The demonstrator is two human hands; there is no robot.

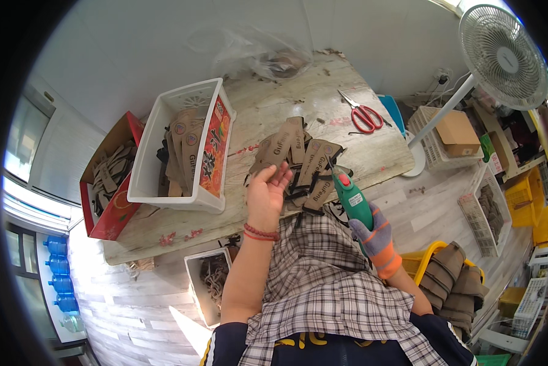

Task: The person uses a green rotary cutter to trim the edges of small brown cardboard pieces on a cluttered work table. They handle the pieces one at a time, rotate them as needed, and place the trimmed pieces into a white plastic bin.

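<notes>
My left hand (266,192), bare with a red bead bracelet, is turned palm up at the near edge of a pile of brown fabric straps (315,161). Its fingers are apart and slightly curled, overlapping the lower end of one printed strap (280,146); I see nothing in the palm. In a grey and orange glove, my right hand (376,239) grips a green handheld power tool (354,204) with a red button. The tool's narrow tip points up and left at the right side of the pile. Black ends stick out from several straps.
Red-handled scissors (365,119) lie beyond the pile on the marbled table (243,125). Left of it stand a white bin (219,195) of straps and a red box (124,204). A white fan (505,58) rises at right. A scrap bin (195,287) and a yellow basket (415,265) stand below.
</notes>
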